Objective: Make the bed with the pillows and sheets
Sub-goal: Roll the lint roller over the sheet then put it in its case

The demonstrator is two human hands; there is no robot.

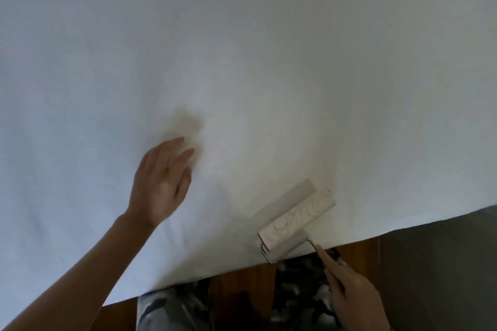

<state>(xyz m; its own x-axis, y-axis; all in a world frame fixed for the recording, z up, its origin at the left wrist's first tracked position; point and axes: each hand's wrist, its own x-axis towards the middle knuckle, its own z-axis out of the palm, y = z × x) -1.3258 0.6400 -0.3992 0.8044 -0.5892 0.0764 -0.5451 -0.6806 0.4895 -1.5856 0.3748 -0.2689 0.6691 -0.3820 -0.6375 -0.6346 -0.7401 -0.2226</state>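
Left hand (161,183) flat on sheet (242,48), fingers straight; right hand (352,293) grips lint roller (295,216) (on sheet).

I see a white sheet (242,62) spread flat and smooth, filling most of my view; its near edge runs diagonally, lower at left, higher at right, above the floor.

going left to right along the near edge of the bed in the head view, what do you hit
left hand flat on the white sheet → lint roller lying on the sheet → right hand gripping the roller's handle → dark floor past the bed edge
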